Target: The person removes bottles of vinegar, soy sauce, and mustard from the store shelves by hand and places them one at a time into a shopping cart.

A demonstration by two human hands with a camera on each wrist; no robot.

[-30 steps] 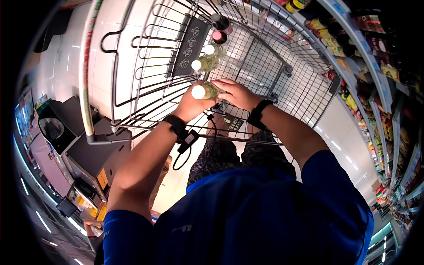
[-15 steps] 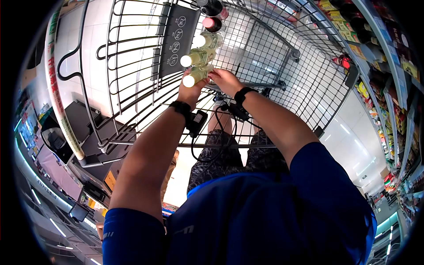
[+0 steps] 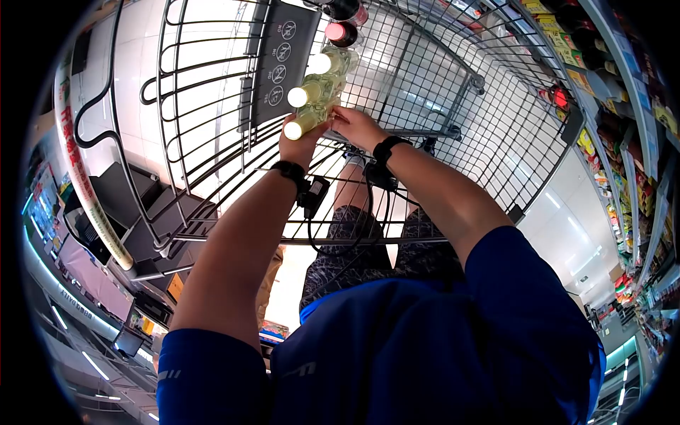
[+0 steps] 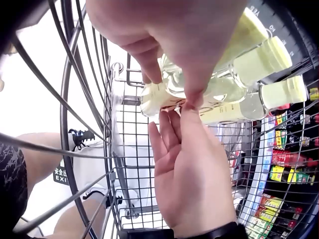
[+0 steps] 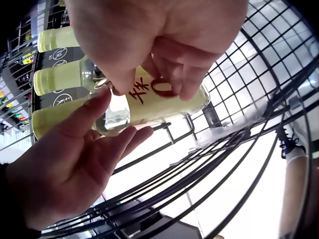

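In the head view, a clear bottle with a pale yellow cap (image 3: 293, 130) lies tilted between the two hands, against a row of similar bottles (image 3: 316, 90). My left hand (image 3: 300, 147) grips it close to the cap end. The right hand (image 3: 360, 129) has thumb and fingers on its labelled body. The right wrist view shows the red lettering of the label (image 5: 162, 88), with the right hand (image 5: 159, 35) over it and the left hand (image 5: 70, 164) round the neck. In the left wrist view the bottle's base (image 4: 150, 102) points away from the neighbouring caps (image 4: 284, 93).
Beyond the pale bottles are dark bottles, one with a pink cap (image 3: 335, 31). The wire cart (image 3: 425, 106) surrounds them, with a dark sign panel (image 3: 281, 60) at left and its handle (image 3: 85, 173) farther left. Stocked shelves (image 3: 602, 92) stand at right.
Both hands and the held bottle have moved left and slightly up, closer against the other pale bottles. The cart and its handle have shifted left in the head view.
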